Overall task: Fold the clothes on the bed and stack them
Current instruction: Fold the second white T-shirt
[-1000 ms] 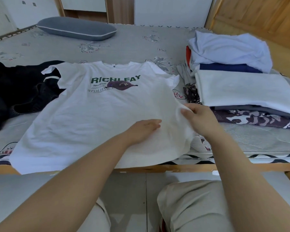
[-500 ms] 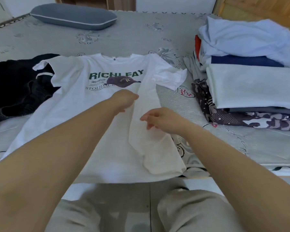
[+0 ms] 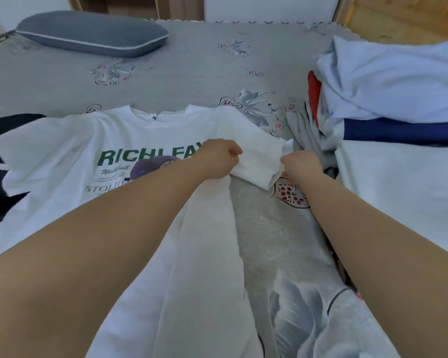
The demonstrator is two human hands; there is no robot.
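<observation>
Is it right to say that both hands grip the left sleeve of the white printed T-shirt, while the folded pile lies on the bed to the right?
One detail is wrong. The head view shows the left hand and right hand gripping the right sleeve of the white printed T-shirt, not the left. The folded pile does lie on the bed to the right.

Open grey bedsheet beyond the white T-shirt: free passage toward the grey pillow at far left. Right side blocked by the stack of folded clothes. Black garment crowds the left edge. Bare strip of sheet runs between shirt and stack.
</observation>
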